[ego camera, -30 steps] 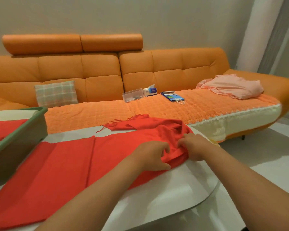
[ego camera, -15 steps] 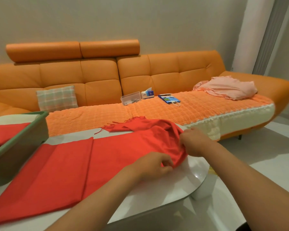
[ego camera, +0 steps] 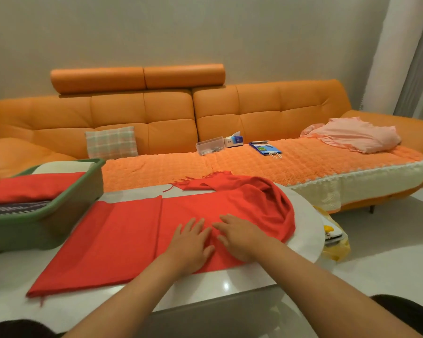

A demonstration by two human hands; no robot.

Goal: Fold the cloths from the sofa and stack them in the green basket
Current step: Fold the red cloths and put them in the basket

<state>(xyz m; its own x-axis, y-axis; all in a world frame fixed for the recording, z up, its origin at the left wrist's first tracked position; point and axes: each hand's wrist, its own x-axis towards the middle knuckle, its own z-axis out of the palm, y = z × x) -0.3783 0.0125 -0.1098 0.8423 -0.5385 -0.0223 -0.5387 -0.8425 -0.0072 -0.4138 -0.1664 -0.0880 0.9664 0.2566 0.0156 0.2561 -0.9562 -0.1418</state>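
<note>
- L hand (ego camera: 191, 242): flat, palm down on the red cloth (ego camera: 122, 237), fingers straight & spread. Gripping nothing, just pressing.
- R hand (ego camera: 242, 237): same, released, fingers stretched out, palm on the cloth, just beside the L; the inner fingers of the two nearly meet.
- Red cloth lies on the white table (ego camera: 230, 281), across most of its top. Toward the table's left end it's flat w/ a straight fold edge; at the table's right end it's bunched in a rounded hump.
- Fringed end of the cloth sits at the table's far edge, doubled back, tassels trailing left.
- Cloth's near-left corner lies close to the table's front edge, w/ a loose thread hanging off it.
- Green basket (ego camera: 47, 223) stands on the table's left end, right by the cloth's left side; touching or not, can't tell.
- In the basket: a folded red cloth (ego camera: 32, 186) on top of a dark striped cloth (ego camera: 15, 208).
- Orange sofa (ego camera: 166, 113) runs beyond the table's far edge, w/ an orange knit cover (ego camera: 303, 162) on the seat.
- Pink cloth (ego camera: 357, 137): crumpled on the seat, beyond the table's right end, well apart from my hands.
- Also on the seat beyond the table: plaid cushion (ego camera: 111, 142), clear box (ego camera: 210, 145), tissue box (ego camera: 235, 140) just beside it, blue paper bag (ego camera: 264, 148).
- Yellow bag (ego camera: 337, 247) on the floor, just off the table's right edge.
</note>
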